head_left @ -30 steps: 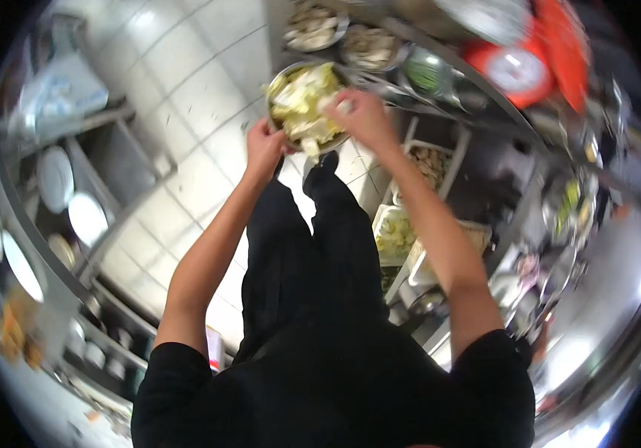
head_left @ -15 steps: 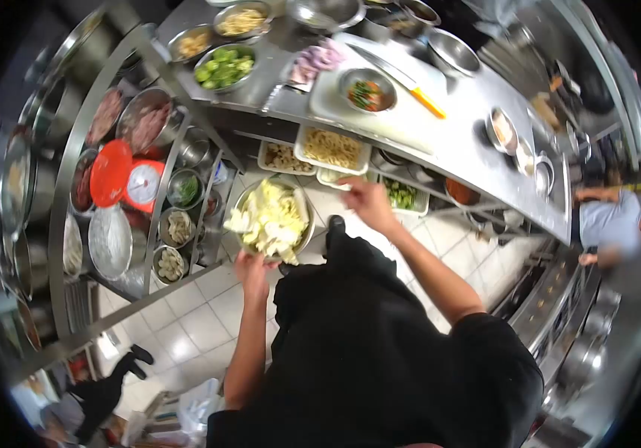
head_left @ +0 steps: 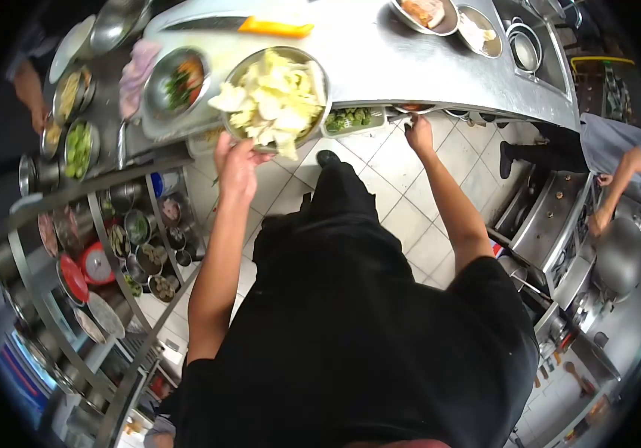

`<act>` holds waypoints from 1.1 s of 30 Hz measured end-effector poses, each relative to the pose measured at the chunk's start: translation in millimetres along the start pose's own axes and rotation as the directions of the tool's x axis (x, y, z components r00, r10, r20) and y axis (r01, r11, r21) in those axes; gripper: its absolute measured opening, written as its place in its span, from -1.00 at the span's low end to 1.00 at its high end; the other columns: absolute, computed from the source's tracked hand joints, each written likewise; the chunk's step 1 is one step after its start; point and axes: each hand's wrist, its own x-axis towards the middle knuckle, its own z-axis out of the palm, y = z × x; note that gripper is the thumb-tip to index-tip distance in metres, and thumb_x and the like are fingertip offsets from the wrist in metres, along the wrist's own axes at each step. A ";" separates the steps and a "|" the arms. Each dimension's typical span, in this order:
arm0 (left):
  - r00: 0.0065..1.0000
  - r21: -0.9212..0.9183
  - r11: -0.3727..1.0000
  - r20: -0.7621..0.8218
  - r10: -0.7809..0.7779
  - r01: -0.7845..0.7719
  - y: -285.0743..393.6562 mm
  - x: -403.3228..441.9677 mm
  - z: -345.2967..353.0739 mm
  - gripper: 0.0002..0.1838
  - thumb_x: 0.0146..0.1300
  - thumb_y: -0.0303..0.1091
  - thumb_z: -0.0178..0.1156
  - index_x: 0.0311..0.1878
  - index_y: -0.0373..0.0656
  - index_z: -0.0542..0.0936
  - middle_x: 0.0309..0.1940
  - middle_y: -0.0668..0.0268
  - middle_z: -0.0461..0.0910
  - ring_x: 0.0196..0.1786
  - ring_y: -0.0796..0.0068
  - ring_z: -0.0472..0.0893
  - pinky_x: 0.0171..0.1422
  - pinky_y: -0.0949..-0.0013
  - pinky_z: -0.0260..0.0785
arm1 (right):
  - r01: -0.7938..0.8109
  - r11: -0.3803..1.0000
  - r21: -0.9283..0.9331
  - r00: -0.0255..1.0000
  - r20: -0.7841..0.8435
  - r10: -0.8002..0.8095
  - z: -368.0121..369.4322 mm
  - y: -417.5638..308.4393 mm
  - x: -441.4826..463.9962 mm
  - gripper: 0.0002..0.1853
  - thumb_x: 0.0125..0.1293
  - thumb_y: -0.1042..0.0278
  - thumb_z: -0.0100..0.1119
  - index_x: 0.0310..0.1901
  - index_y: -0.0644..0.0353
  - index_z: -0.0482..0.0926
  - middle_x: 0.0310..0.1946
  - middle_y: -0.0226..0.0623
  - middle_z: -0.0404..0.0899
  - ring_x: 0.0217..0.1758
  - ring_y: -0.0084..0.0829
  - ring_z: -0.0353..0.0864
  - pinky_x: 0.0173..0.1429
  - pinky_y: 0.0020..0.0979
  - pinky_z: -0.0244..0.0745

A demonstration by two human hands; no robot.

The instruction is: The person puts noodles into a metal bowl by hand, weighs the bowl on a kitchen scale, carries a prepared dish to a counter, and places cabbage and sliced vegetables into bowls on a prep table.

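Note:
My left hand (head_left: 237,168) grips the near rim of a metal bowl (head_left: 325,78) heaped with torn cabbage leaves (head_left: 274,101). The bowl is tilted a little, close to the counter's front edge, and some leaves hang over its rim. Off to the right, my right hand (head_left: 419,136) reaches under the counter edge with its fingers curled. A bowl with reddish contents (head_left: 414,109) is right by those fingertips. What the fingers hold, if anything, is too small to make out.
On the counter lie a white cutting board (head_left: 225,33), an orange-handled knife (head_left: 276,28) and a bowl of chopped vegetables (head_left: 177,82). Below is a tray of green vegetables (head_left: 352,119). A rack (head_left: 96,216) stands left. One person (head_left: 619,160) works right; another's hand (head_left: 39,116) shows upper left.
My view has shifted right along the counter. The cabbage bowl has come up beside the counter edge in my left hand. My right hand has gone right, under the counter edge.

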 end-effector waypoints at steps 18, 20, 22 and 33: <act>0.949 -0.050 0.987 -0.287 0.134 -0.154 -16.4 26.0 28.0 -0.93 0.25 -0.36 -0.02 -0.23 -0.08 0.36 -0.42 0.37 0.44 -0.31 0.27 0.57 -0.15 0.17 0.46 | -0.458 0.876 -0.149 0.870 0.126 0.476 67.1 141.0 98.7 -0.67 0.22 0.24 0.02 -0.12 0.36 0.46 -0.34 -0.09 0.58 -0.38 -0.16 0.54 -0.32 -0.27 0.43; 0.941 -0.075 0.989 -0.324 0.097 -0.128 -9.9 23.1 35.3 -0.92 0.26 -0.32 -0.02 -0.24 -0.07 0.35 -0.45 0.37 0.41 -0.29 0.25 0.57 -0.17 0.18 0.46 | -0.470 0.870 -0.150 0.864 0.125 0.488 64.0 148.6 95.1 -0.67 0.22 0.24 0.02 -0.12 0.36 0.46 -0.34 -0.10 0.58 -0.38 -0.17 0.54 -0.33 -0.27 0.43; 0.936 -0.071 0.989 -0.337 0.098 -0.130 -7.4 19.5 44.7 -0.91 0.26 -0.31 -0.02 -0.24 -0.07 0.35 -0.43 0.36 0.41 -0.28 0.23 0.58 -0.18 0.18 0.46 | -0.477 0.867 -0.144 0.862 0.118 0.494 60.2 156.2 93.5 -0.67 0.23 0.24 0.02 -0.12 0.36 0.46 -0.35 -0.11 0.58 -0.39 -0.19 0.54 -0.33 -0.28 0.43; 0.565 0.835 0.262 0.069 0.822 -0.484 14.3 31.7 55.9 -0.80 0.23 -0.44 -0.01 -0.09 -0.25 0.43 0.02 0.16 0.39 0.10 0.33 0.39 0.14 0.32 0.23 | -0.455 0.879 -0.139 0.880 0.082 0.469 55.1 176.1 104.2 -0.65 0.24 0.22 0.01 -0.10 0.36 0.46 -0.38 -0.16 0.58 -0.42 -0.25 0.53 -0.37 -0.32 0.42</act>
